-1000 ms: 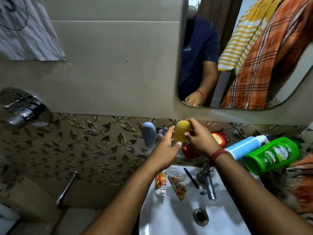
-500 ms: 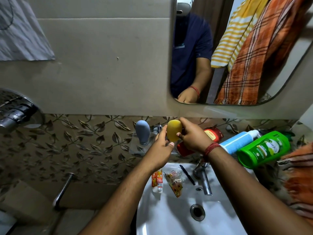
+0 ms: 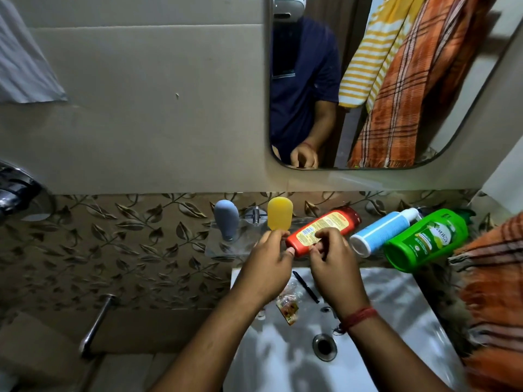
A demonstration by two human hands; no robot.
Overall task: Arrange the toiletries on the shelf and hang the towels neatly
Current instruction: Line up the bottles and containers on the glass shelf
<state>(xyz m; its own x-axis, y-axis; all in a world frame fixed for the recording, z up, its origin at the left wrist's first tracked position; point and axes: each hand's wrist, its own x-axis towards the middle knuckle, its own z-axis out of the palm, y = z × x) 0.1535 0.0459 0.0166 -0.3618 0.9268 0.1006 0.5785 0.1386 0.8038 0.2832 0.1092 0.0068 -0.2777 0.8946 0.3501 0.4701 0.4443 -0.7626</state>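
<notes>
The clear glass wall shelf (image 3: 226,247) above the white ceramic washbasin (image 3: 396,301) carries a blue-grey rounded squeeze bottle (image 3: 226,219), upright at its left end, and a yellow rounded squeeze bottle (image 3: 279,213), upright just beside it to the right. The left hand (image 3: 266,267) pinches the lower end of the yellow bottle between thumb and fingertips. The right hand (image 3: 332,264) is half-curled, its fingers touching the base end of a red plastic bottle with a yellow label (image 3: 322,229), which lies on its side; a firm grasp cannot be confirmed. Further right, a pale blue bottle with a white cap (image 3: 382,232) and a green plastic bottle (image 3: 424,240) also lie tilted on their sides, touching one another. An orange checked towel (image 3: 495,292) sits bunched at the right edge. A small sachet (image 3: 287,304) and a black pen-like item (image 3: 305,287) rest on the basin rim.
</notes>
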